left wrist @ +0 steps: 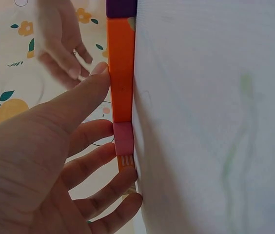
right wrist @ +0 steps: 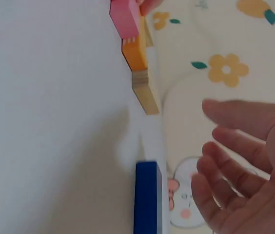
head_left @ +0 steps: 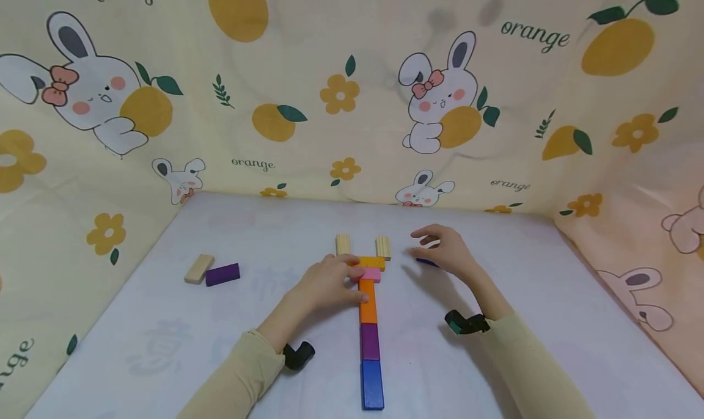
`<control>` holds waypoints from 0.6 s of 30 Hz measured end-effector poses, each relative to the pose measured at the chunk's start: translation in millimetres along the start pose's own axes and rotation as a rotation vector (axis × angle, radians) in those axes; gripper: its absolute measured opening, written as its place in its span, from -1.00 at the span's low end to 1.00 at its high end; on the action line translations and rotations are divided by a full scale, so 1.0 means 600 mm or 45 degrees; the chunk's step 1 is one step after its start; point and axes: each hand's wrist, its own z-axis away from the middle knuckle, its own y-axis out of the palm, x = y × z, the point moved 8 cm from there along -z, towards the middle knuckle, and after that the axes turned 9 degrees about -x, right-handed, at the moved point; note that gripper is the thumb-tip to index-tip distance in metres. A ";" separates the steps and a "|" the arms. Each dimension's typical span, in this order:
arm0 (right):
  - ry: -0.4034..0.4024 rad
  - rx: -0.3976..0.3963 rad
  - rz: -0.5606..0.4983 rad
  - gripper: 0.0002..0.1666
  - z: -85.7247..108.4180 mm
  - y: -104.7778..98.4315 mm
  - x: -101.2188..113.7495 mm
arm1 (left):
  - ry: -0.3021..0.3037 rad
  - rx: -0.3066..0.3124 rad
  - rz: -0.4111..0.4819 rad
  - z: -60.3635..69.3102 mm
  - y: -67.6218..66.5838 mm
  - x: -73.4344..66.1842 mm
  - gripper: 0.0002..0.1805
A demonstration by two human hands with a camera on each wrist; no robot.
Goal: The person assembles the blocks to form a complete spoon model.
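Wooden blocks form a line on the white tabletop: blue [head_left: 372, 387], purple [head_left: 370, 342], orange [head_left: 368, 306] and pink [head_left: 372, 275]. A yellow-orange block [head_left: 374, 262] lies crosswise at the far end, with two natural wood blocks [head_left: 343, 244] beyond it, set apart. My left hand [head_left: 324, 284] rests along the left of this line; its thumb touches the orange block and its fingertips reach the pink and yellow-orange ones. To the right, my right hand [head_left: 447, 251] holds nothing, fingers spread and slightly bent, near a dark blue block [right wrist: 147, 200] mostly hidden in the head view.
At the left, a natural wood block [head_left: 199, 269] and a dark purple block [head_left: 222, 275] lie close together. Patterned cloth [head_left: 363, 101] hangs behind and at the sides of the white table [head_left: 297, 388]. A black wrist camera [head_left: 299, 355] sits at each wrist.
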 end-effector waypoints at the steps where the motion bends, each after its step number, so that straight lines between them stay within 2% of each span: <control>1: 0.018 -0.021 -0.007 -0.54 0.006 -0.006 -0.007 | 0.005 -0.003 0.000 0.001 0.001 0.000 -0.36; 5: 0.060 -0.078 0.036 -0.52 0.026 -0.029 -0.039 | -0.011 0.006 0.022 0.003 0.006 0.002 -0.35; 10: 0.082 -0.088 0.107 -0.46 0.034 -0.056 -0.068 | -0.026 0.011 0.026 0.004 0.007 0.004 -0.33; 14: 0.145 -0.048 0.049 -0.39 0.030 -0.068 -0.091 | -0.003 -0.004 -0.005 0.003 0.002 0.004 -0.34; 18: 0.200 0.006 -0.022 -0.35 0.030 -0.073 -0.109 | -0.001 0.003 0.011 0.004 0.001 0.003 -0.35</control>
